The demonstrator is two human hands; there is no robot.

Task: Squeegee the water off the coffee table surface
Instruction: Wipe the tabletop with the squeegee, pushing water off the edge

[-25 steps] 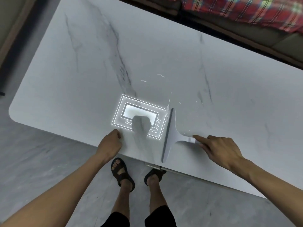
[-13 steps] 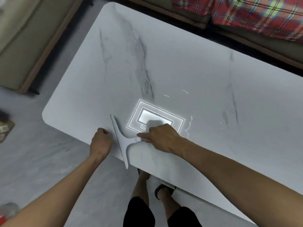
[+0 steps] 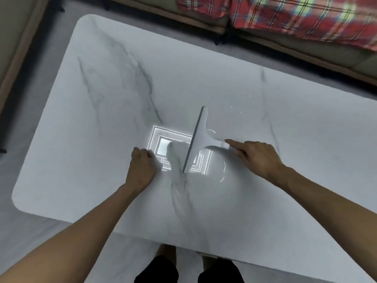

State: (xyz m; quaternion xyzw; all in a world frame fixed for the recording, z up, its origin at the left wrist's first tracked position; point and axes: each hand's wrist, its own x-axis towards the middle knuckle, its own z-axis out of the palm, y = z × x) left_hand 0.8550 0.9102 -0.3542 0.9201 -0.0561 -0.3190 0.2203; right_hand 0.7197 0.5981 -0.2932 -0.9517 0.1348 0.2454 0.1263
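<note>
A white squeegee (image 3: 199,137) lies blade-down on the white marble coffee table (image 3: 102,119), its long blade running from far right to near left. My right hand (image 3: 259,158) grips its short handle, index finger stretched along it. Thin glinting trails of water (image 3: 223,172) sit just right of the blade, with small droplets (image 3: 234,109) farther back. My left hand (image 3: 140,166) rests on the table left of the blade, fingers curled into a loose fist and holding nothing.
A bright reflection of a ceiling light (image 3: 163,148) shines on the tabletop between my hands. A sofa with a red plaid blanket (image 3: 295,15) runs along the far side. Another sofa (image 3: 12,48) stands at the left. Grey floor (image 3: 30,231) surrounds the table.
The squeegee was swept left to the near table edge by my left hand, then carried back right and farther onto the table. My left hand moved inward from the edge.
</note>
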